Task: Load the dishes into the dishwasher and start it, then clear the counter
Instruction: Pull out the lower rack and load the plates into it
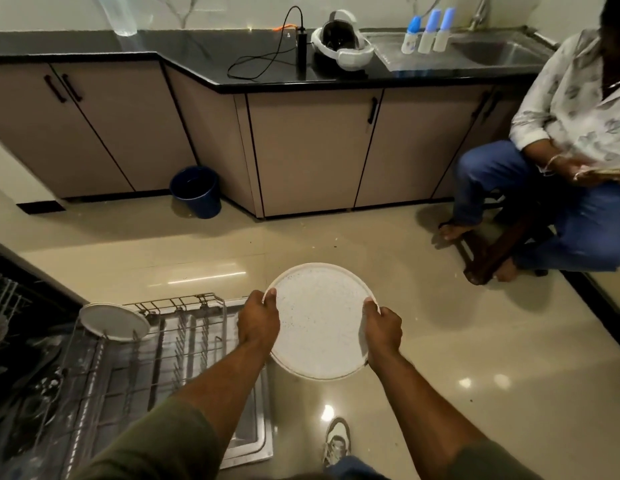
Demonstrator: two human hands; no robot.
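Observation:
A round white speckled plate [320, 323] is held flat above the floor, just right of the open dishwasher. My left hand [258, 320] grips its left rim and my right hand [383, 329] grips its right rim, thumbs on top. The dishwasher's lower rack [145, 348] is pulled out over the open door [253, 441] at lower left. Another white plate [114, 322] stands tilted at the rack's far left corner. The dishwasher interior at far left is dark.
A black counter [204, 60] runs along the back with a headset [343, 45], a cable and power bank [301, 50], baby bottles [426, 31] and a sink [502, 51]. A blue bucket [197, 192] stands by the cabinets. A person sits at right [561, 140]. My shoe [336, 441] is below.

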